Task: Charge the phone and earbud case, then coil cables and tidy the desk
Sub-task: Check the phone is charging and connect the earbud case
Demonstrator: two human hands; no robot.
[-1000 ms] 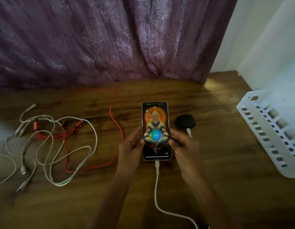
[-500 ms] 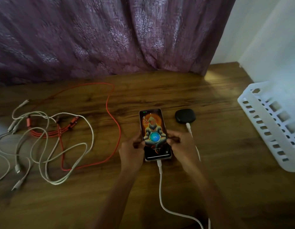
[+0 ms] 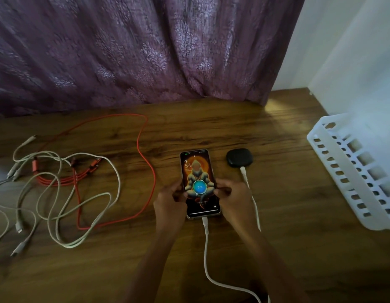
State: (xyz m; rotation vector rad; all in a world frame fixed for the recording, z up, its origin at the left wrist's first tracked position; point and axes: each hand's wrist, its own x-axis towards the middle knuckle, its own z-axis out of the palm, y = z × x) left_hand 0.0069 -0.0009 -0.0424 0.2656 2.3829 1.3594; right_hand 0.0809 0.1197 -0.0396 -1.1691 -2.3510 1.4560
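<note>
The phone (image 3: 198, 171) lies face up on the wooden desk (image 3: 277, 248), its screen lit with a 37% charging ring. A white cable (image 3: 206, 248) is plugged into its near end. My left hand (image 3: 170, 204) grips the phone's left edge and my right hand (image 3: 235, 200) its right edge. The black earbud case (image 3: 239, 157) sits just right of the phone, with a second white cable (image 3: 246, 178) plugged into it. A red cable (image 3: 146, 158) and several loose white cables (image 3: 65, 200) sprawl tangled on the left.
A white slotted plastic basket (image 3: 351, 171) stands at the right edge of the desk. A purple curtain (image 3: 135, 51) hangs along the back, and a white wall (image 3: 342, 51) is at the right.
Both hands have lowered the phone from a raised, tilted hold down flat onto the desk, sliding toward its lower half. The screen still shows charging.
</note>
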